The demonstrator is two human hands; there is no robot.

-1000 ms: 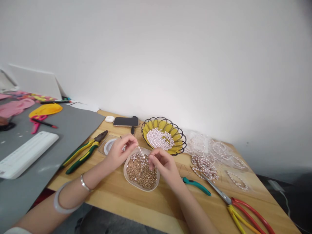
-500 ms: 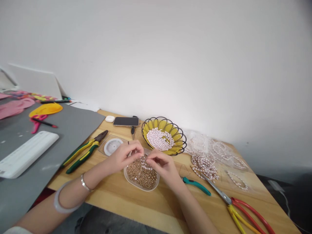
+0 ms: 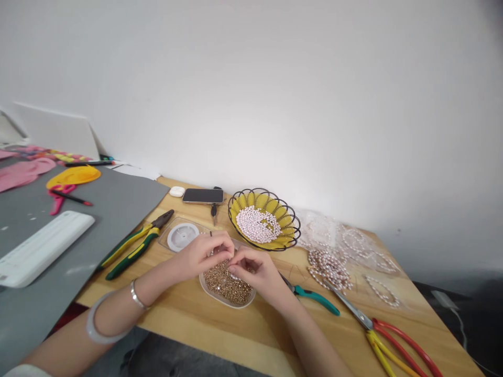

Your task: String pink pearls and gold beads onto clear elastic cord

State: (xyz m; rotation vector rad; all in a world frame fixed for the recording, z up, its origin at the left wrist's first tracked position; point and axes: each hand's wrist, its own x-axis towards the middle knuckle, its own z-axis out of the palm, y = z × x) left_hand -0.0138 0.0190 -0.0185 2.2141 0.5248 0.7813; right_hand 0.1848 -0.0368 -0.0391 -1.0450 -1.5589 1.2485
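While a white wall (image 3: pixel 251 94) backs the wooden table (image 3: pixel 220 331), both hands (image 3: pixel 208 254) (image 3: pixel 262 272) apparently pinch beads (image 3: pixel 236 277).

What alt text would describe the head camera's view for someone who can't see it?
A person's left hand and right hand are close together above a container of gold beads on a wooden table. Behind the container is a yellow basket of pale beads; large pliers lie at left, scissors at right.
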